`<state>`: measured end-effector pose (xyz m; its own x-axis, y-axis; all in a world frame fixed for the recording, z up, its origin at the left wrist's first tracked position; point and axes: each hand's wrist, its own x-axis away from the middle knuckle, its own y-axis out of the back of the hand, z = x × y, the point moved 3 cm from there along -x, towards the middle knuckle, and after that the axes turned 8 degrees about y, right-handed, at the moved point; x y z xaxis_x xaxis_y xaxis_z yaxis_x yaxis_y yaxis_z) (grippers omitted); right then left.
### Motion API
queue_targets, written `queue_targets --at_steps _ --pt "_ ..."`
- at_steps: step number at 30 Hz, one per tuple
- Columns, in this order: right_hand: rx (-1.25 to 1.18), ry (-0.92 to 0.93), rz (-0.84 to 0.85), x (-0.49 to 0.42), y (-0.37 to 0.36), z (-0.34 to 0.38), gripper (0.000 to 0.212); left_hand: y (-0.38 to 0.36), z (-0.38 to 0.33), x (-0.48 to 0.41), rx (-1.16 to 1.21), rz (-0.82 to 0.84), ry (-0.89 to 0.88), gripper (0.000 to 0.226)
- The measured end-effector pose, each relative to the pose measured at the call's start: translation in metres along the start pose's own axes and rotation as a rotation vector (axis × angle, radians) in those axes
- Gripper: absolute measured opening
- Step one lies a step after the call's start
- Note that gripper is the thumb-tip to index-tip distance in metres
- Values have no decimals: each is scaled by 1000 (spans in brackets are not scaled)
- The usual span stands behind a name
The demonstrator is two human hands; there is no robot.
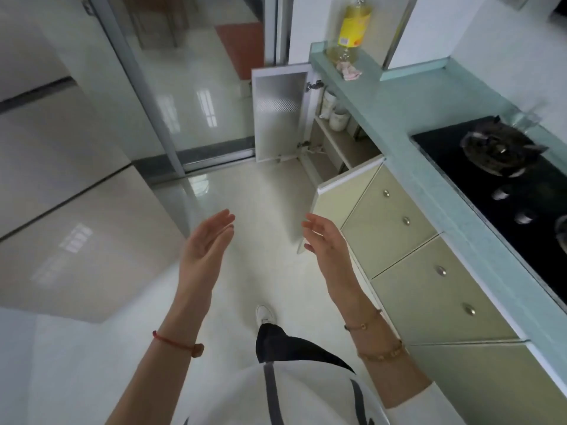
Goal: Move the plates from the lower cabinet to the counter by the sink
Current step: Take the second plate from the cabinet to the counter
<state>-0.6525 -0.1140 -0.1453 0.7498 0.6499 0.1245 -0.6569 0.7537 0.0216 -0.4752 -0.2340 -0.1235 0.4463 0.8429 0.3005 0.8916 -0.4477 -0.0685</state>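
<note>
The lower cabinet [334, 148] stands open under the pale green counter [395, 111], both of its doors swung out. White crockery [336, 116] sits on its upper shelf, partly hidden by the counter edge; I cannot tell whether it is plates. My left hand [205, 243] and my right hand [325, 240] are raised in front of me, palms facing each other, fingers apart, holding nothing. They are well short of the cabinet, above the floor. The near cabinet door [343, 191] is just beyond my right fingertips.
A black gas hob [503, 185] with a dark pot lies in the counter at right. A yellow-labelled oil bottle [352, 29] stands at the counter's far end. Drawers with metal knobs [429, 271] line the right. A glass sliding door [184, 96] is ahead; a pale tiled floor lies below.
</note>
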Motion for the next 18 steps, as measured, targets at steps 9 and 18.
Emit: queue_targets --at_steps 9,18 --pt "23 2 7 -157 -76 42 30 3 -67 -164 -32 11 -37 29" --pt "44 -35 -161 -248 -124 46 30 13 -91 -303 -71 138 5 29"
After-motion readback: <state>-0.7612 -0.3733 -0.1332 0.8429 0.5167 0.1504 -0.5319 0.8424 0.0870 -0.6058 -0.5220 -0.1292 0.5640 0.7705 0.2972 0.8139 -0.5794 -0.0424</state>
